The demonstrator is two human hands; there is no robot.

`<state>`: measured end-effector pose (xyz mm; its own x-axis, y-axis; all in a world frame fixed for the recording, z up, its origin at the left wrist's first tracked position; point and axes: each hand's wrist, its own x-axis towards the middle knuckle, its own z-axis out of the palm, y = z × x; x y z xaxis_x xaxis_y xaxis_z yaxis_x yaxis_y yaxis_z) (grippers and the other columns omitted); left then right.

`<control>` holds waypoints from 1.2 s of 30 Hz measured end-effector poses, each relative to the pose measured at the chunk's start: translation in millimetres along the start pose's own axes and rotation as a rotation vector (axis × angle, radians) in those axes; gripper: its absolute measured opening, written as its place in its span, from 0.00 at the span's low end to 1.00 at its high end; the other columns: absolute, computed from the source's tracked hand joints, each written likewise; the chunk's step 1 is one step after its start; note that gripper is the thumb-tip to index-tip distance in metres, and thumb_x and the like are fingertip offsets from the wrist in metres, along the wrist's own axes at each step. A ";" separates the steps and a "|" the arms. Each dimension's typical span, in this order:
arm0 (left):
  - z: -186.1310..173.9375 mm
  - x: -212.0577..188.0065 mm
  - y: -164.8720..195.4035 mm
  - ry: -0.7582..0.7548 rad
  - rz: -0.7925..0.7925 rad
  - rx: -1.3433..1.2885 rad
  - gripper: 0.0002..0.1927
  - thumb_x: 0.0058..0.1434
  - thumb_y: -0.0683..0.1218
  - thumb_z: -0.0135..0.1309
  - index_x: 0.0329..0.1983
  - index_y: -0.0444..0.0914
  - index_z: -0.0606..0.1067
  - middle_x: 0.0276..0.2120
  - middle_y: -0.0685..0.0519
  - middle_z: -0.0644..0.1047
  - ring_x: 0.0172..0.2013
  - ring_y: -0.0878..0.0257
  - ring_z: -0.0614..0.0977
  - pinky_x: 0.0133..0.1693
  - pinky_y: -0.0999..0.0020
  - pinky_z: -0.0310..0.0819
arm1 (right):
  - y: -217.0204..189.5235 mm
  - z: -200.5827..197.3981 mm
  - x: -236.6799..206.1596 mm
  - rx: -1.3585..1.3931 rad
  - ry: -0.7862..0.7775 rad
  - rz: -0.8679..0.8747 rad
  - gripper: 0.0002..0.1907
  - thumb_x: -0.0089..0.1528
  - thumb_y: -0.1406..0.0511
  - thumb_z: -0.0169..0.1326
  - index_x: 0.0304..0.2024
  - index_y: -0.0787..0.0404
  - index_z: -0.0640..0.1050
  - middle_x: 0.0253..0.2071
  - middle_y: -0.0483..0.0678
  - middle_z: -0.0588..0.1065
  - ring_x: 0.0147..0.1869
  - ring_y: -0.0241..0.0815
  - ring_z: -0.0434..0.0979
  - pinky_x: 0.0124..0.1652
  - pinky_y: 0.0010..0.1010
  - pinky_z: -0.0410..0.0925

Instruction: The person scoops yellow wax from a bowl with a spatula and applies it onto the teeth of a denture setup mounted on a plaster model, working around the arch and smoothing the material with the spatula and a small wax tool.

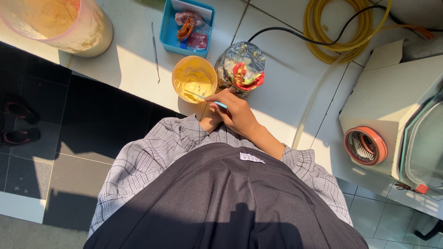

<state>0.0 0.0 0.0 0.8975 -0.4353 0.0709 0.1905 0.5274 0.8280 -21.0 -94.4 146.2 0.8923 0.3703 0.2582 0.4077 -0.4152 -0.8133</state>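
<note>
Seen from above, a person in a grey checked shirt and dark apron stands at a white tiled surface (281,78) in strong sunlight. The right hand (235,113) reaches forward, its grip closed around a thin light-blue stirring stick (210,100). The stick's far end rests inside a small round orange bowl (194,79) filled with pale yellow creamy paste. The bowl sits near the front edge of the surface, just ahead of the hand. The left hand (210,123) is mostly hidden beneath the right wrist, so whether its grip is open or closed cannot be told.

Just right of the bowl, touching or nearly touching it, stands a clear plastic bag (241,69) holding red, green and beige pieces. Behind the bowl lies a light-blue rectangular tray (166,32) with small pink and orange items. A thin metal tool (155,50) lies left of the tray. At the far left corner stands a large pale bucket (64,23) of beige powder. A coiled yellow hose (341,27) lies at the back right, beside a white boxy machine (392,106) with an orange-rimmed round opening.
</note>
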 end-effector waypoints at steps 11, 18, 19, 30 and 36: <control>1.5 5.0 8.8 -0.045 0.059 0.088 0.21 0.75 0.57 0.46 0.57 0.35 0.68 0.46 0.54 0.70 0.48 0.67 0.72 0.49 0.70 0.69 | 1.6 3.3 -10.5 -0.064 -0.010 -0.019 0.14 0.65 0.70 0.58 0.53 0.56 0.77 0.44 0.48 0.75 0.46 0.49 0.79 0.43 0.35 0.72; -0.7 -6.7 -6.0 0.132 -0.125 0.379 0.13 0.71 0.46 0.45 0.56 0.36 0.67 0.49 0.50 0.74 0.51 0.62 0.78 0.48 0.65 0.76 | 8.3 4.9 0.4 -0.168 0.059 0.026 0.16 0.65 0.69 0.60 0.55 0.57 0.78 0.41 0.50 0.73 0.40 0.49 0.78 0.40 0.38 0.72; -1.7 -8.8 -6.8 0.126 -0.158 0.379 0.13 0.71 0.45 0.45 0.56 0.36 0.67 0.48 0.50 0.74 0.51 0.62 0.78 0.48 0.65 0.76 | 7.5 5.6 -0.5 -0.174 0.048 0.041 0.15 0.65 0.69 0.60 0.55 0.57 0.78 0.41 0.50 0.73 0.40 0.49 0.78 0.40 0.38 0.72; -1.1 -4.1 -4.0 0.108 -0.102 0.357 0.14 0.72 0.46 0.45 0.57 0.36 0.67 0.48 0.50 0.73 0.50 0.61 0.77 0.49 0.65 0.74 | 3.8 13.9 -5.7 -0.194 0.022 0.023 0.14 0.65 0.68 0.59 0.53 0.55 0.76 0.43 0.49 0.75 0.45 0.51 0.78 0.43 0.38 0.72; -2.7 -5.4 -4.1 0.079 -0.118 0.383 0.14 0.73 0.47 0.44 0.58 0.36 0.67 0.48 0.50 0.73 0.50 0.61 0.77 0.50 0.65 0.73 | 4.3 14.8 -2.5 -0.202 0.029 0.095 0.15 0.64 0.69 0.57 0.54 0.56 0.78 0.41 0.50 0.74 0.43 0.51 0.78 0.42 0.38 0.72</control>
<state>-4.5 2.1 -5.3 0.9090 -0.4113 -0.0677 0.1453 0.1604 0.9763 -24.3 -84.8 134.3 0.9327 0.2983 0.2025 0.3490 -0.6063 -0.7145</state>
